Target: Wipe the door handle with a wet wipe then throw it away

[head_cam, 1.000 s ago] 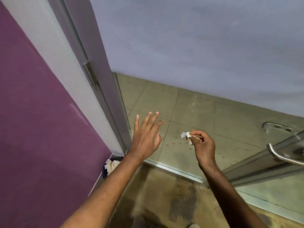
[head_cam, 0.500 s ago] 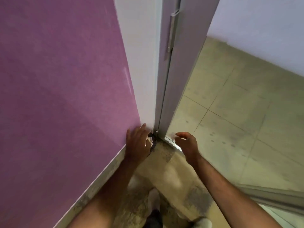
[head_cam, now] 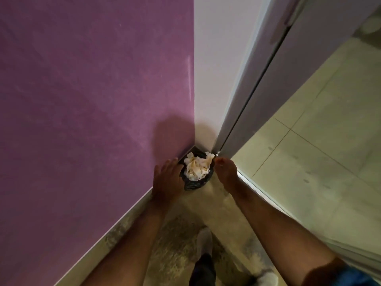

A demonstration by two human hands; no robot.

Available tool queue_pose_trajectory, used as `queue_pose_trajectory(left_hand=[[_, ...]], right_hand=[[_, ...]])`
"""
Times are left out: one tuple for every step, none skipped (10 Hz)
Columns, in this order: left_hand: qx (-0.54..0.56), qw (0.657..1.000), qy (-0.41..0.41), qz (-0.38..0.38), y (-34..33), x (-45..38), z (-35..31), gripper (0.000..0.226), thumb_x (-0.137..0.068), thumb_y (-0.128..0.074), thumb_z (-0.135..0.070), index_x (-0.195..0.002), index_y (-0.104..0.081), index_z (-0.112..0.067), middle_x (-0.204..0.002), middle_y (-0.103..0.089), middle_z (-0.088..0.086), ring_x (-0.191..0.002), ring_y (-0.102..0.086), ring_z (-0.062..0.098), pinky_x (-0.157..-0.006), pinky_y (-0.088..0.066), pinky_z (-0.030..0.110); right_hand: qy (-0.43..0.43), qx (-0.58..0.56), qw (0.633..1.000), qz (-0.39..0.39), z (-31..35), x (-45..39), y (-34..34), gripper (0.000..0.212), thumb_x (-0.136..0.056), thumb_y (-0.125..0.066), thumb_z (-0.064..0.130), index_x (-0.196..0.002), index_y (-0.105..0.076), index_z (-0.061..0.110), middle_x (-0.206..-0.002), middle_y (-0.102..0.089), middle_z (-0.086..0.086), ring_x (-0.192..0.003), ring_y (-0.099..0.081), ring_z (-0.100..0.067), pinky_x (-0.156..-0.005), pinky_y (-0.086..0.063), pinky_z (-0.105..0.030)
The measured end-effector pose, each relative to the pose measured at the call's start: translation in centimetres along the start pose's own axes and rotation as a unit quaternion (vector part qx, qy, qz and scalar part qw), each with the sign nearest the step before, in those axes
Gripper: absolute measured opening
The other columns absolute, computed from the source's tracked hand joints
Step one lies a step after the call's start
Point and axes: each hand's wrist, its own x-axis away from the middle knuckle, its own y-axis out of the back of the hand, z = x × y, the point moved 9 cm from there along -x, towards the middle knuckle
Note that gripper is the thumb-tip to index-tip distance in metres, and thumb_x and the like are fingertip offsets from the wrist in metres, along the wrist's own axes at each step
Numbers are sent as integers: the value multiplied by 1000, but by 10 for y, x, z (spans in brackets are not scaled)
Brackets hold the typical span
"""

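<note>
No text, label, brand, number or sign can be read anywhere: none on the purple wall (head_cam: 92, 100), the white wall (head_cam: 216, 69), the door frame (head_cam: 257, 83), or the tiled floor (head_cam: 329, 151).

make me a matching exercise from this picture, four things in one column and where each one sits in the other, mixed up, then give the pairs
Things
1. left hand
2. right hand
3. crumpled wipes
4. purple wall

Places
A. heaped in the black bin bag in the corner
B. fills the left side of the view
C. at the bag's left side, next to the purple wall
D. at the bag's right side, by the door threshold

Pairs: 1-C, 2-D, 3-A, 4-B
</note>
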Motion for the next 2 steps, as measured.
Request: queue_pose_trajectory(left_hand=[[11,1000,9,17,-16,-2,11,46,-86,-79,6,-131,-72,3,-147,-64,25,-138,-61,46,-118,-38,67],[4,1000,8,28,-25,-6,12,46,-99,-66,-3,-146,-63,-1,-161,-51,20,-153,-46,39,-127,-25,55]], right_hand=[[6,4,1000,-26,-12,-5,-12,24,-91,-55,-13,-108,-71,-10,-112,-71,-28,-105,-65,-36,-71,-42,-18],[-41,20,999,-10,-26,-7,-20,28,-88,-53,-10,-106,-74,-5,-112,-72,-27,-105,-67,-38,-77,-48,-29]])
